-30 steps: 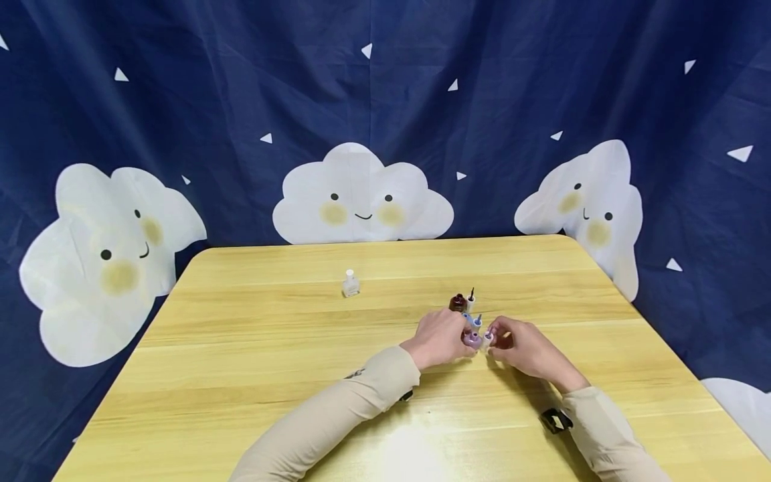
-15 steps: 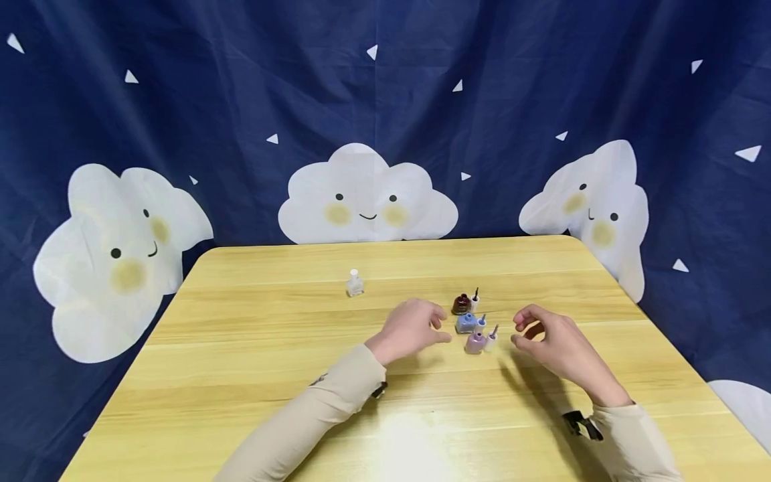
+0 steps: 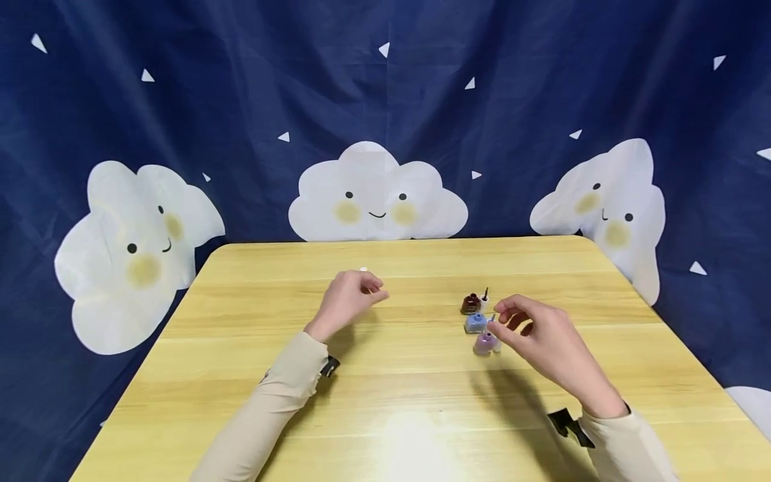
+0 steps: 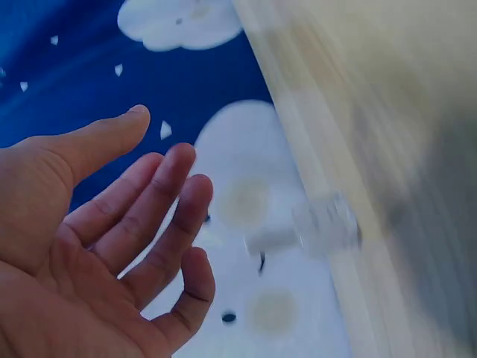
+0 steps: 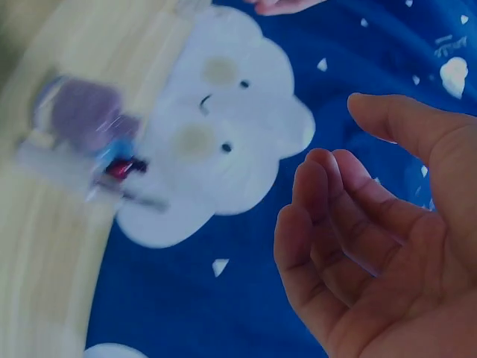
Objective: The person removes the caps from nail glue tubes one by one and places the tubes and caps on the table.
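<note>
My left hand hovers over the table with loosely bent fingers and nothing in them. Just behind it is a clear nail polish bottle with a white cap; in the head view only the cap shows. My right hand hangs beside three uncapped nail polish bottles, its palm bare in the right wrist view. These are a dark red bottle, a blue bottle and a purple bottle, in a row. White brush caps stand at their right, brushes upward; my fingers partly hide the nearer ones.
All bottles stand on a light wooden table with rounded far corners. A dark blue curtain with white clouds hangs behind its far edge.
Both hands have come away from the purple bottle and its brush cap. My left hand has moved left to the clear bottle; the right drew back, then returned partway toward the row.
</note>
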Motion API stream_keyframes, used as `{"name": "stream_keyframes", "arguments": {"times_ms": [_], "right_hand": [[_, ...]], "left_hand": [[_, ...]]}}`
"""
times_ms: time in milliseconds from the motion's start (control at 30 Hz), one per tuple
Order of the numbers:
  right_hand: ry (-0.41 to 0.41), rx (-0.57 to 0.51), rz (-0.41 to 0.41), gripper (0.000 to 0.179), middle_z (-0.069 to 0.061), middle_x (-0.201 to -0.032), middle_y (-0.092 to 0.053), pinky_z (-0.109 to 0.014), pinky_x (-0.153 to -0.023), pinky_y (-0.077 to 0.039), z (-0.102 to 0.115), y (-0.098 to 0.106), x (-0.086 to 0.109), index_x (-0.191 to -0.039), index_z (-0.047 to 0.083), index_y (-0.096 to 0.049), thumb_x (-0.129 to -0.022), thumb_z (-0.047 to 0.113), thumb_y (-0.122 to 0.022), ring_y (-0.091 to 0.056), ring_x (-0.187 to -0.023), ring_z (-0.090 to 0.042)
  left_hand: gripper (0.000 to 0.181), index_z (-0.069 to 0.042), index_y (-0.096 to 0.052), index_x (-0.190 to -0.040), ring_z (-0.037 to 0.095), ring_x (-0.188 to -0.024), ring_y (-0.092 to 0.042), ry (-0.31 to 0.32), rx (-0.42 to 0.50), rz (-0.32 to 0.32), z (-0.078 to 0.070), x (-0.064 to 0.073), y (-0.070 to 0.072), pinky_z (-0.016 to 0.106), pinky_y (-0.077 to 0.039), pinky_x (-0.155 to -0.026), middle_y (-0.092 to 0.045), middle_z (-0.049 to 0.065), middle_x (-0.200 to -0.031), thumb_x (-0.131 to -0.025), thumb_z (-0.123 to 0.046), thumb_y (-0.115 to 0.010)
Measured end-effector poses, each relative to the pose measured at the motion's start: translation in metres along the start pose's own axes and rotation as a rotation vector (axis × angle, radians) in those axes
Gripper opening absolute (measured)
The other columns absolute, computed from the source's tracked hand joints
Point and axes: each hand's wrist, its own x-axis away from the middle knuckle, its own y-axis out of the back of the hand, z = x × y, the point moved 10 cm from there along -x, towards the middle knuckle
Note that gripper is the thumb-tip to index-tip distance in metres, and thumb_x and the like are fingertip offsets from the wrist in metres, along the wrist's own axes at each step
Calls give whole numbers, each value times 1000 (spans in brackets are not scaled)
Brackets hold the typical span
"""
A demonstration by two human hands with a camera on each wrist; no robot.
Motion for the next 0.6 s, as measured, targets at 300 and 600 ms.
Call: {"name": "stream_keyframes", "arguments": {"times_ms": [300, 600], "right_hand": [[-23, -154, 103, 18, 6, -84, -69, -27, -62, -56, 27, -31, -25, -107, 15, -70, -92, 22, -78, -67, -67, -8], [25, -150, 87, 21, 6, -93, -72, -29, -73, -56, 51, -61, -50, -106, 15, -71, -90, 28, -79, -67, -81, -8]], "left_hand": [[20, -9, -79, -102, 19, -83, -71, 64, 53, -99, 31, -5, 34, 35, -53, -76, -78, 4, -92, -89, -24, -81], [35, -5, -74, -116, 30, -102, -68, 143, 18, -111, 57, -9, 33, 44, -51, -89, -77, 11, -108, -89, -26, -81]]}}
